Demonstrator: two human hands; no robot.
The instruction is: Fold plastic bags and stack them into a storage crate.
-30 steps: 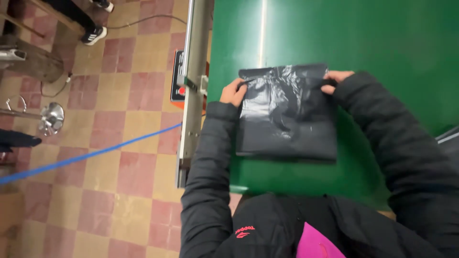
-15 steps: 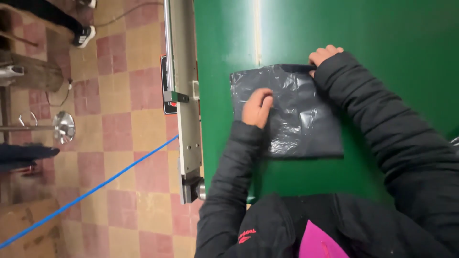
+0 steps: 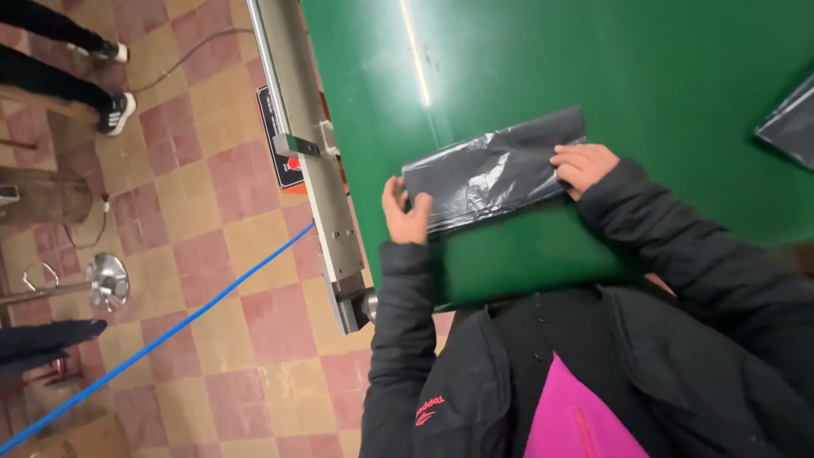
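Note:
A black plastic bag (image 3: pixel 490 170) lies folded into a narrow strip on the green table (image 3: pixel 593 76). My left hand (image 3: pixel 405 212) grips the strip's left end, fingers curled over its edge. My right hand (image 3: pixel 583 164) presses on the strip's right end. Both arms wear black jacket sleeves.
The table's metal side rail (image 3: pixel 309 153) with a small control panel (image 3: pixel 280 140) runs along the left edge. Another black bag (image 3: pixel 788 123) lies at the far right. On the tiled floor are a blue line (image 3: pixel 170 326), a cable and another person's feet (image 3: pixel 114 110).
The bag was a wider rectangle held at its top corners; it has since been folded over into a narrow strip. My left hand moved from the bag's middle to its left end.

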